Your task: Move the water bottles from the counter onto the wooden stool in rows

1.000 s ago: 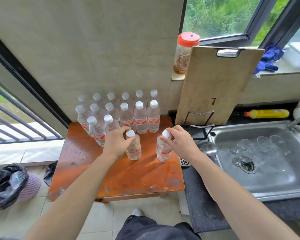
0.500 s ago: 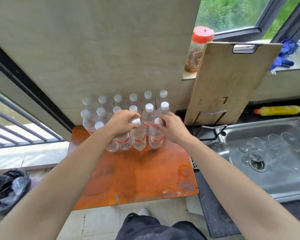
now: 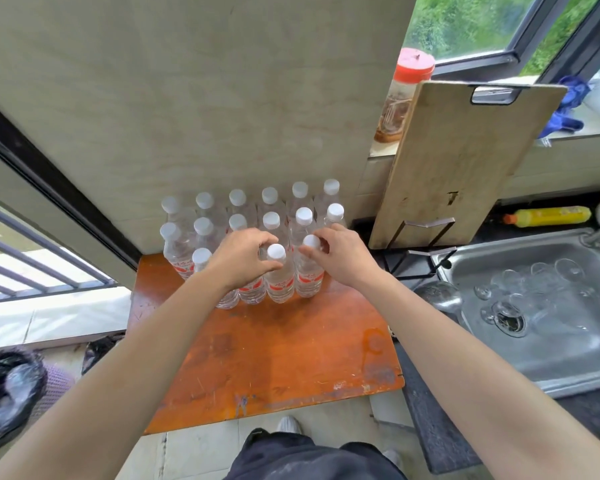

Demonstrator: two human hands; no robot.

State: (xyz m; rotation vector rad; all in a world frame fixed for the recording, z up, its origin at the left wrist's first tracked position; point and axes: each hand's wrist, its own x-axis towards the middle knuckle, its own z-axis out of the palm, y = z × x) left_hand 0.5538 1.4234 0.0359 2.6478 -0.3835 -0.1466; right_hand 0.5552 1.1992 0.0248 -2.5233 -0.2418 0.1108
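**Bottle Transfer: Third Row in Progress**

**Status.** The stool (image 3: 274, 368) carries two full rows of six capped bottles: a back row (image 3: 269, 195) against the wall (image 3: 187, 98) and a middle row (image 3: 271, 220) just in front of it. A front row is partly built. It appears to hold four bottles, one with its cap hidden under the left hand (image 3: 239, 261).

**Hands.** The left hand's fingers (image 3: 257, 239) are curled round the neck of the left bottle (image 3: 278, 271). The right hand (image 3: 343, 261) pinches the cap of the right bottle (image 3: 309, 275). Both bottles stand upright on the stool, side by side, at the right end of the front row, touching or nearly touching the middle row.

**Remaining.** The front row is probably two short of matching the rows behind. The view does not show whether more bottles wait on the desk (image 3: 430, 410). The front half of the stool is bare, scuffed orange wood.

**Surroundings.** Right of the stool lies the dark desk with a steel sink (image 3: 568, 358) holding glasses (image 3: 541, 275). A cutting board (image 3: 458, 161) leans on the sill beside a red-lidded jar (image 3: 400, 98). A black bag (image 3: 7, 393) sits on the floor at left.
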